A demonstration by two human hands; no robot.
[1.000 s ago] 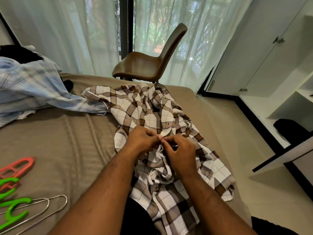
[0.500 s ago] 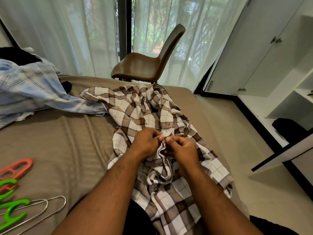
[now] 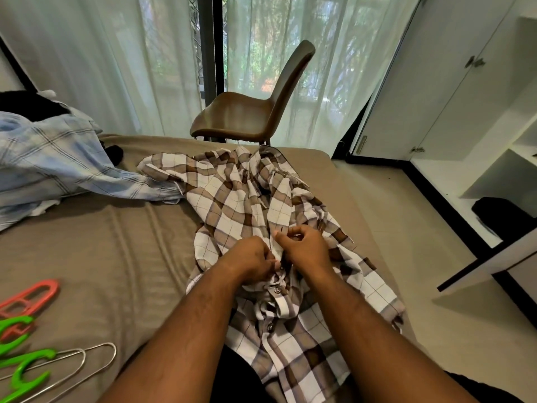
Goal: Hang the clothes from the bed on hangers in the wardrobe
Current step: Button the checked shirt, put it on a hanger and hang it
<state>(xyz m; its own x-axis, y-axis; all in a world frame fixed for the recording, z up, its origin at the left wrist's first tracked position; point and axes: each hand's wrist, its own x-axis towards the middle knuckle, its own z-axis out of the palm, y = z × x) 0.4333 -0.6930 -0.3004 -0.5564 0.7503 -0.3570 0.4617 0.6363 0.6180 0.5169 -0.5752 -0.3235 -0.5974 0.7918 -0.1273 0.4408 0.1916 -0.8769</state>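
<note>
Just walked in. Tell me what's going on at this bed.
A person's left hand and right hand both pinch the button front of a brown checked shirt spread on the bed, apparently working its buttons. It is not yet on a hanger: the pink hanger, green hangers and wire hangers lie unused at the bed's left edge. A blue checked shirt lies at the far left, and the wardrobe stands open on the right.

A brown chair (image 3: 241,120) stands before sheer white curtains (image 3: 101,68).
</note>
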